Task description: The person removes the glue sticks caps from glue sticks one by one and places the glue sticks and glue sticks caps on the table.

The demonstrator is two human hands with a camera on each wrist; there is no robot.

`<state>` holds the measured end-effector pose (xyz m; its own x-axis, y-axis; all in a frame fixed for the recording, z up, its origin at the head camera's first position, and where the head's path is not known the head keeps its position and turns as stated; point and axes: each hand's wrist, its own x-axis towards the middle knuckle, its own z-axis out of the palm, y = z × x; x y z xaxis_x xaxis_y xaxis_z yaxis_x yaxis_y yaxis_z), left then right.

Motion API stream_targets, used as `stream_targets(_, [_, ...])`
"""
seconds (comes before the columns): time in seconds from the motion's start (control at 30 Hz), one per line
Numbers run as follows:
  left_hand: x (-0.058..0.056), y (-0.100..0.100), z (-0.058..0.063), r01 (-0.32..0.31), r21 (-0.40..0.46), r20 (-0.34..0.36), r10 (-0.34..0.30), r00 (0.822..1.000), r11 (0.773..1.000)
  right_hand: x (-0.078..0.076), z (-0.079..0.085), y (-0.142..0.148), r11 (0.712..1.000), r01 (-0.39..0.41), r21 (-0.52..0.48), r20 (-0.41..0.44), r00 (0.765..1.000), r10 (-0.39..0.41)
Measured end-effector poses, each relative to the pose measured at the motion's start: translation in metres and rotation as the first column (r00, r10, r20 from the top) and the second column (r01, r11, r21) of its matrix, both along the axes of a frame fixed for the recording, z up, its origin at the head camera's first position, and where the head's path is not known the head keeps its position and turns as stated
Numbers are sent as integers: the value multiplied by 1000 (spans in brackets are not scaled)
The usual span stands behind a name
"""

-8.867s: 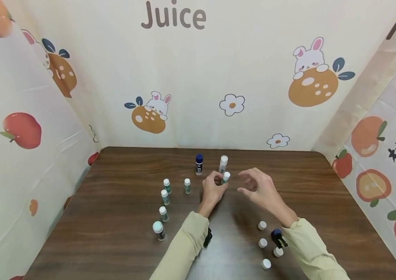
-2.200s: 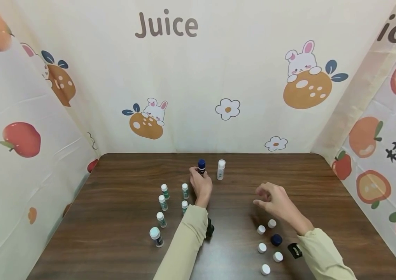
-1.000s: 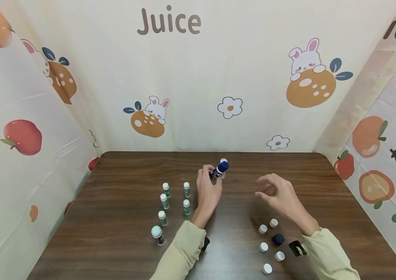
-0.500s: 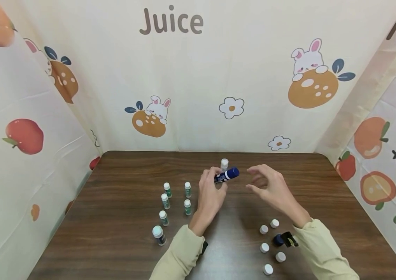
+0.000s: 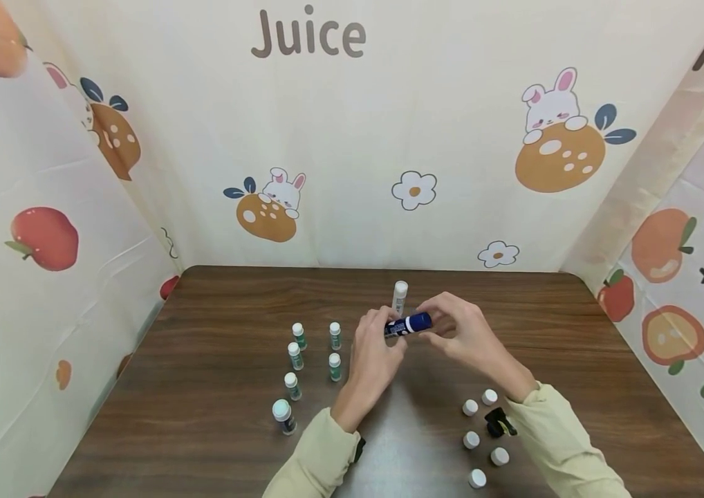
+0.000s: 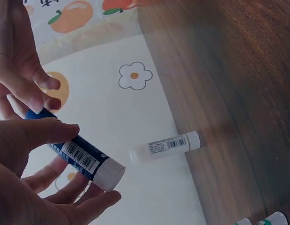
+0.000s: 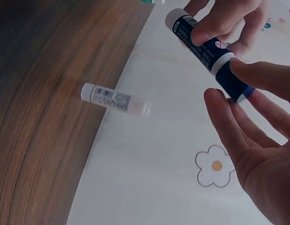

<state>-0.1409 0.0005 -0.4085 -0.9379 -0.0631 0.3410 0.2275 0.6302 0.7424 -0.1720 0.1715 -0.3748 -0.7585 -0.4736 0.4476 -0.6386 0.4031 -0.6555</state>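
My left hand (image 5: 377,346) grips a navy glue stick (image 5: 408,325) by its labelled body, thumb on one side and fingers on the other. The stick lies nearly level above the table, its blue cap pointing right and its clear-white end (image 6: 108,173) sticking out past the left fingers. Around the blue cap (image 7: 233,79) curl the thumb and fingers of my right hand (image 5: 467,339), the thumb resting on it in the right wrist view. Just behind stands a white glue stick (image 5: 400,297), upright, with a white top and a barcode label.
Left of the hands stand several small green-labelled tubes (image 5: 335,366) with white tops, plus a larger dark-labelled one (image 5: 284,417). Several white caps (image 5: 471,440) lie at the front right, beside black wrist gear (image 5: 499,422). A printed curtain (image 5: 352,138) borders the wooden table (image 5: 215,387).
The left hand has lifted the navy glue stick from its place at the back, tipped it level and brought it right. The right hand has moved left onto the cap.
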Motion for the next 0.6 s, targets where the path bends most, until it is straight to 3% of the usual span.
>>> stream_targets(0.2, [8, -3, 3, 17, -46, 8, -17, 1000, 999, 2, -2, -6, 1000, -25, 8, -10, 1000, 25])
stream_targets(0.37, [13, -7, 3, 34, -36, 18, -34, 999, 999, 5, -2, -6, 999, -37, 16, 4, 999, 37])
stream_targets(0.6, [14, -11, 2, 64, -29, -21, -64, 998, 998, 7, 0, -6, 998, -65, 17, 3, 998, 65])
